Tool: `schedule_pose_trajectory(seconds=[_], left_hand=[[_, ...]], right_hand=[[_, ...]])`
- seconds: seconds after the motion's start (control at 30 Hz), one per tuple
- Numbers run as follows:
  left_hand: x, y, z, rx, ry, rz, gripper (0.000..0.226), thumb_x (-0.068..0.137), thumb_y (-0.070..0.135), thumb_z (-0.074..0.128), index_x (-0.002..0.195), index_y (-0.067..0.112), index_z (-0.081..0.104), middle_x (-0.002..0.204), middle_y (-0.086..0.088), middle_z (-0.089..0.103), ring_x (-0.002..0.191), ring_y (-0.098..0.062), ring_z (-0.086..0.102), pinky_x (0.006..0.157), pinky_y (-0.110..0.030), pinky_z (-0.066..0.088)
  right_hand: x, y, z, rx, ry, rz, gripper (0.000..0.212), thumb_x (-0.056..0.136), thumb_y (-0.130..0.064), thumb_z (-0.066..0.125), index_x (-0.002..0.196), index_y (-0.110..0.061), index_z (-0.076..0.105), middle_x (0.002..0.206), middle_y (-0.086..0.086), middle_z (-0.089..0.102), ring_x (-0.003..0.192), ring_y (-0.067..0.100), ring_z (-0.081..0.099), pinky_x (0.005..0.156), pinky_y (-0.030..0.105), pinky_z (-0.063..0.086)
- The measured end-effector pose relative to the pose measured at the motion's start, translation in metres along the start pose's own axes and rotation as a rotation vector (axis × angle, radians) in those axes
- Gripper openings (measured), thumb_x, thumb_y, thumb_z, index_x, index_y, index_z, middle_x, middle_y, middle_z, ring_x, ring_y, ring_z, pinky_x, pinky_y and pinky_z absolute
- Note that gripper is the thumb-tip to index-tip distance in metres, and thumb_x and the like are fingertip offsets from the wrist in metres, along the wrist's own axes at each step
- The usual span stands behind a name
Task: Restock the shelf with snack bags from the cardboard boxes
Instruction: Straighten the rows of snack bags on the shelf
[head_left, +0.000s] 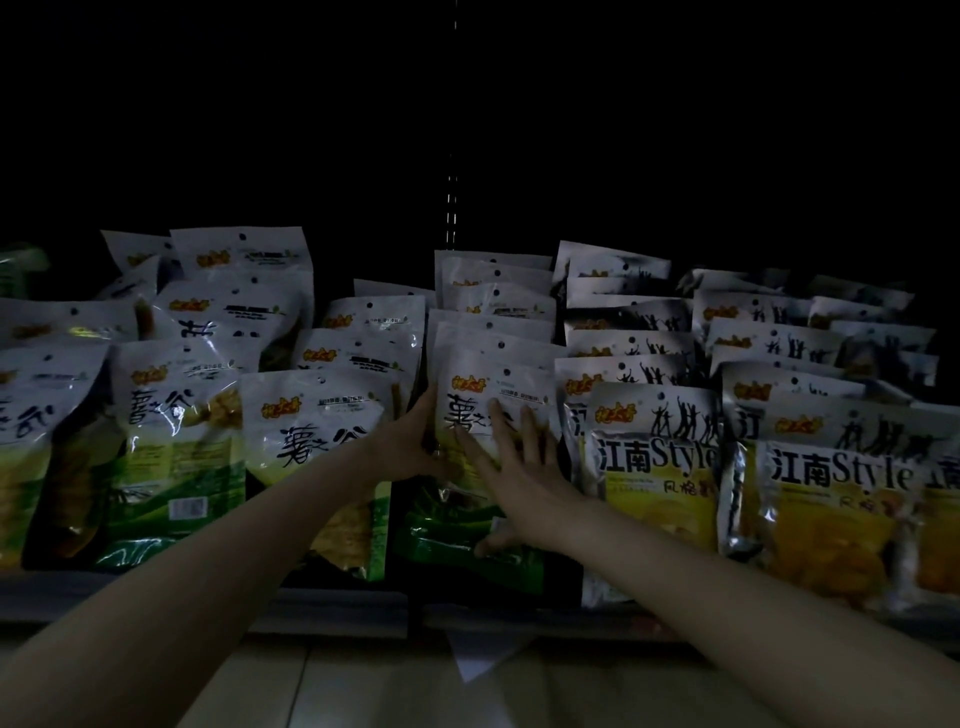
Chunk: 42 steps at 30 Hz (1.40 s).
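Observation:
A white-and-green snack bag (496, 382) stands at the front of the middle row on the dim shelf (332, 605). My left hand (408, 441) grips the bag's left edge, thumb up along the side and fingers hidden behind it. The straight, spread fingers of my right hand (519, 473) press flat on the bag's front, and the thumb reaches under toward its green lower part. No cardboard box is in view.
More green bags (311, 431) stand in rows to the left. Yellow "Style" bags (657, 467) fill rows to the right. A white paper tag (483, 660) hangs from the shelf's front edge. Above the bags everything is dark.

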<state>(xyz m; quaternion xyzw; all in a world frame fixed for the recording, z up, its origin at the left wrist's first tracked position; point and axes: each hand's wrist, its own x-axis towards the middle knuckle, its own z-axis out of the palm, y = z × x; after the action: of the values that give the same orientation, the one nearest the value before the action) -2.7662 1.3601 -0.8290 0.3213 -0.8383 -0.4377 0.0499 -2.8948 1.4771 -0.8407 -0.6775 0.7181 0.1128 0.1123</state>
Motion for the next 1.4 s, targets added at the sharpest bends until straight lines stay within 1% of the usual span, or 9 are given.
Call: schedule_pose_trajectory(seconds=[0.1,0.17,0.43,0.67,0.83,0.97,1.13,1.3,1.4], left_hand=[[-0.001,-0.009,-0.004,0.141,-0.024,-0.028,0.099,0.072,0.023,0.08,0.148,0.02,0.016,0.149,0.001,0.03,0.14,-0.019,0.02,0.116,-0.035,0.019],[-0.001,-0.015,-0.005,0.172,-0.014,-0.035,0.1,0.064,0.034,0.084,0.145,0.016,0.028,0.148,-0.003,0.032,0.141,-0.026,0.02,0.115,-0.044,0.022],[-0.001,-0.011,-0.001,0.162,-0.011,-0.103,0.029,0.081,0.018,0.07,0.104,0.0,0.068,0.105,-0.013,0.066,0.101,-0.019,0.059,0.093,-0.03,0.046],[-0.01,-0.015,-0.002,0.182,0.11,-0.164,0.021,0.085,0.019,0.067,0.099,0.004,0.07,0.09,-0.004,0.058,0.085,-0.009,0.05,0.054,-0.002,0.034],[-0.015,-0.019,0.004,0.082,0.187,-0.248,0.024,0.085,0.016,0.067,0.103,0.0,0.069,0.099,-0.013,0.06,0.092,-0.021,0.055,0.079,-0.025,0.043],[-0.022,-0.021,0.007,0.185,0.254,-0.148,0.027,0.083,0.019,0.069,0.104,0.002,0.064,0.107,-0.013,0.06,0.095,-0.02,0.054,0.077,-0.024,0.041],[-0.029,-0.01,0.0,0.176,0.369,-0.016,0.056,0.08,0.012,0.072,0.126,0.004,0.042,0.119,-0.013,0.058,0.108,-0.029,0.057,0.083,-0.031,0.047],[-0.041,-0.007,-0.026,0.093,0.466,-0.008,0.036,0.085,0.006,0.065,0.116,0.001,0.047,0.11,-0.015,0.062,0.099,-0.03,0.061,0.082,-0.037,0.052],[-0.049,-0.012,-0.037,0.121,0.468,-0.004,0.041,0.087,0.009,0.063,0.122,0.001,0.045,0.118,-0.014,0.057,0.105,-0.029,0.058,0.082,-0.035,0.049]], right_hand=[[0.002,0.004,-0.002,-0.014,0.0,-0.025,0.124,0.071,-0.051,0.073,0.144,-0.029,-0.025,0.141,0.009,-0.048,0.13,0.044,-0.037,0.11,0.065,-0.006],[0.002,0.008,-0.003,-0.072,0.015,-0.068,0.124,0.072,-0.05,0.073,0.143,-0.029,-0.026,0.138,0.006,-0.049,0.131,0.042,-0.037,0.111,0.064,-0.006],[-0.003,0.0,0.003,-0.151,0.063,-0.035,0.123,0.075,-0.045,0.072,0.143,-0.023,-0.027,0.134,0.009,-0.051,0.13,0.044,-0.037,0.106,0.069,-0.002],[-0.005,0.002,0.004,-0.083,0.036,-0.009,0.123,0.077,-0.042,0.071,0.13,-0.028,-0.039,0.136,0.009,-0.052,0.127,0.044,-0.04,0.107,0.067,-0.003],[-0.005,-0.001,0.002,-0.107,0.041,-0.022,0.122,0.078,-0.041,0.071,0.13,-0.027,-0.039,0.131,0.01,-0.053,0.127,0.046,-0.039,0.106,0.067,-0.003],[-0.005,-0.007,0.002,-0.146,0.036,-0.005,0.124,0.077,-0.041,0.071,0.133,-0.026,-0.038,0.132,0.012,-0.053,0.127,0.048,-0.038,0.105,0.07,-0.003],[-0.013,-0.005,0.0,-0.155,0.04,-0.042,0.117,0.077,-0.042,0.07,0.145,-0.025,-0.024,0.139,0.01,-0.047,0.133,0.043,-0.033,0.108,0.068,-0.003],[-0.023,0.001,-0.006,-0.147,0.1,-0.089,0.105,0.084,-0.047,0.061,0.147,-0.023,-0.019,0.151,0.01,-0.031,0.14,0.034,-0.025,0.114,0.054,-0.004],[-0.017,-0.004,-0.013,-0.124,0.125,-0.085,0.101,0.087,-0.047,0.057,0.147,-0.021,-0.019,0.152,0.01,-0.03,0.141,0.031,-0.023,0.114,0.049,-0.007]])
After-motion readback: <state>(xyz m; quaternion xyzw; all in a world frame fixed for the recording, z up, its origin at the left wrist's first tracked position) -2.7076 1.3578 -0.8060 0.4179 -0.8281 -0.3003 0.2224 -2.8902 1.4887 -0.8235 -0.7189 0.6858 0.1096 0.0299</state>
